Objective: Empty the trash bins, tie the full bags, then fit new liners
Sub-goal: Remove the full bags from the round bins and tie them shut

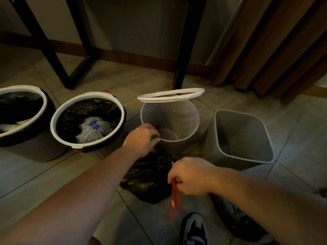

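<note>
Down at six o'clock, a black-and-grey sneaker [194, 228] stands on the tiled floor [53, 174]. Just above it, the right hand [191, 175] is clamped on a red drawstring ribbon [174, 200], pinched between thumb and fingers, with the loose loop dangling toward the shoe.

The ribbon runs up to the gathered neck of a crumpled black plastic trash bag [146, 175], slumped on the floor between the forearms. It looks like thin, slick film: soft, shapeless and probably not heavy. So the ribbon close to the neck is the place to hold, since the film itself could stretch or tear. A second dark bag [235, 220] lies at five o'clock, under the right forearm.

Moving out to centre, the left hand [141, 140] has its fingers curled over the near rim of a round grey plastic bin [177, 119], steadying it. The bin is bare inside, stiff and light, and its white ring lid [170, 95] is tipped up above it.

At three o'clock sits a square grey bin [244, 135], unlined. At nine o'clock, two white-rimmed round bins [88, 121] [23, 110] have black liners, and the nearer one holds crumpled white-and-blue plastic [94, 129].

Black bench legs [184, 50] stand at twelve.
</note>
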Available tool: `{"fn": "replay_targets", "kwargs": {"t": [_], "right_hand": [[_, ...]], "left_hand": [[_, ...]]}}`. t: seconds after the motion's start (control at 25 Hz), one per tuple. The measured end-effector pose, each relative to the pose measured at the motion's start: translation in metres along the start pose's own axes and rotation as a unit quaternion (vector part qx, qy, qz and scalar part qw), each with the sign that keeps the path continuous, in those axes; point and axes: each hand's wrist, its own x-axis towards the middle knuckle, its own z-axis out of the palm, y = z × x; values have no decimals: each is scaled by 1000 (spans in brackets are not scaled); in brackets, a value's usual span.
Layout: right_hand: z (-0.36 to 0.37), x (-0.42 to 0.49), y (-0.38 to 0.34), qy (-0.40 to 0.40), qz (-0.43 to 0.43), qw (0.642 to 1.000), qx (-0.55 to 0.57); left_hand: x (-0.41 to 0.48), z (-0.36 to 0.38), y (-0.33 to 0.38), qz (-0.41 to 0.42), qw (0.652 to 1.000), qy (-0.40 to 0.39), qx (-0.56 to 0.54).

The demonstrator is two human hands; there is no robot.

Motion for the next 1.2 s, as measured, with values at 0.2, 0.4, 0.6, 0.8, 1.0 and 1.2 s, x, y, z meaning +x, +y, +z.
{"fn": "replay_targets", "kwargs": {"t": [0.2, 0.4, 0.6, 0.8, 1.0, 1.2], "right_hand": [[-6, 11, -1, -42, 17, 999, 29], [-60, 15, -9, 1, 7, 992, 123], [-80, 36, -20, -50, -21, 997, 59], [-68, 72, -16, -174, -60, 983, 1], [-58, 114, -35, -235, -128, 963, 29], [-49, 132, -49, -345, -118, 931, 2]], "left_hand": [[-8, -9, 9, 5, 999, 41, 3], [-25, -30, 9, 0, 994, 112, 10], [-4, -18, 22, -108, 994, -24, -22], [19, 2, 13, -213, 973, 35, -79], [27, -5, 9, -242, 966, 19, -86], [21, -27, 6, -217, 968, -31, -123]]}}
